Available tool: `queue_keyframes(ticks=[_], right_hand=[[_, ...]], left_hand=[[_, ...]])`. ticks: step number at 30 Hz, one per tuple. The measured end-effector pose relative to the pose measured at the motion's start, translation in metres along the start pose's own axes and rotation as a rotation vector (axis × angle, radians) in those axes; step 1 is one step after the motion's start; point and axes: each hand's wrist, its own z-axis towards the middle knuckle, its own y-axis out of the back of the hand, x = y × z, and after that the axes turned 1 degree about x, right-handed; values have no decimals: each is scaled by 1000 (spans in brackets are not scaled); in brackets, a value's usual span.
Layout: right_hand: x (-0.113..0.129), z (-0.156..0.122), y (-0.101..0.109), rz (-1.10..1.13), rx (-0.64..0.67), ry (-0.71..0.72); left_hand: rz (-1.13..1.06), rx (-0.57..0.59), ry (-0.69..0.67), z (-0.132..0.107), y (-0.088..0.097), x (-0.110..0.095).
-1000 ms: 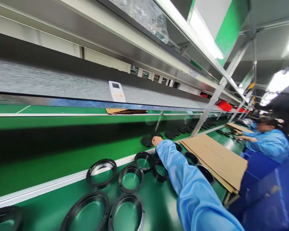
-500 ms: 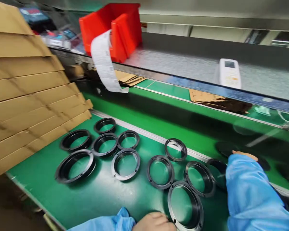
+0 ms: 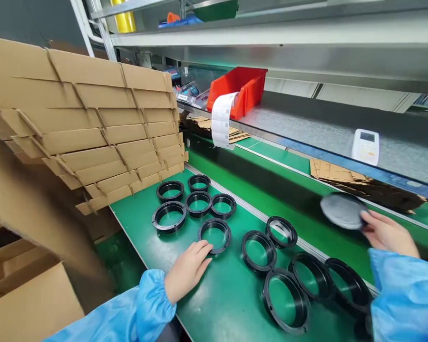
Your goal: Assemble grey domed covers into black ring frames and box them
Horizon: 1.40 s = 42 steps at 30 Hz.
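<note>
My right hand (image 3: 390,232) pinches the edge of a round, dark, flat disc (image 3: 342,211) and holds it above the green strip behind the work surface; the disc is blurred. Over the green surface, my left hand (image 3: 189,271) has its fingers stretched out and its thumb apart, holding nothing. Its fingertips come close to a black flanged ring (image 3: 227,241); whether they touch it I cannot tell. More black rings (image 3: 169,228) lie in a group at the left. Others (image 3: 267,304) form a second group at the right, partly covered by my right sleeve.
Stacked cardboard dividers (image 3: 121,156) rise at the left, beside the green work surface (image 3: 214,294). Behind it runs a metal shelf (image 3: 299,123) bearing a red bin (image 3: 251,97), a hanging paper label strip (image 3: 221,121) and a white remote control (image 3: 365,147). Cardboard pieces (image 3: 337,176) lie under it.
The view has swung left and up. My right hand has come up from the green strip with the disc. My left hand has moved left, from near the right group to the left group.
</note>
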Motion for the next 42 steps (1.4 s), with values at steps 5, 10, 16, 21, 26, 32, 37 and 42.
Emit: queue_keyframes(ticks=[5,10,16,21,26,32,37,42], right_hand=[[30,-102,-126,163,534,-126],[16,-209,-231,-19,913,-176],[0,-244,-262,-366,885,53],[16,-262,-256,-589,747,455],[53,-292,-255,-643,655,772],[30,-320,-285,-1078,835,763],[10,-335,-273,-985,840,857],[2,-369,-283,-474,527,1449]], left_hand=[[-36,9,-38,-35,19,1],[-95,-17,-3,-72,45,11],[-106,-92,13,-115,74,34],[-129,-85,42,-139,80,48],[-153,-107,80,-147,84,52],[-219,-128,107,-144,83,58],[-641,-24,391,-141,89,31],[-1011,-21,698,-138,80,31]])
